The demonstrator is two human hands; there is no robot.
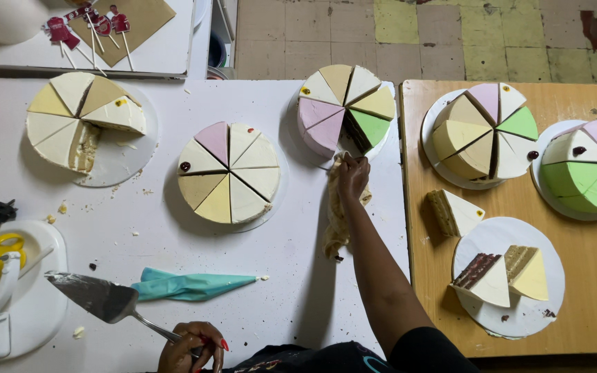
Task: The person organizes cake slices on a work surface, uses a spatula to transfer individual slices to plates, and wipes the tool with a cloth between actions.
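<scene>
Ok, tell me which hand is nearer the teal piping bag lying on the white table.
Left. The left hand grips the cake server just below the teal piping bag; the right hand is farther up, holding a cloth.

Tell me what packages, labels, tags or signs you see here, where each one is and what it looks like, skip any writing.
Decorative tags on sticks: top left corner, several small dark red shaped cutouts on thin pale sticks, lying fanned out.
Brown card: beneath those tags, a flat tan sheet set at an angle on a white surface.
No boxes, screens or wall signs show.
</scene>
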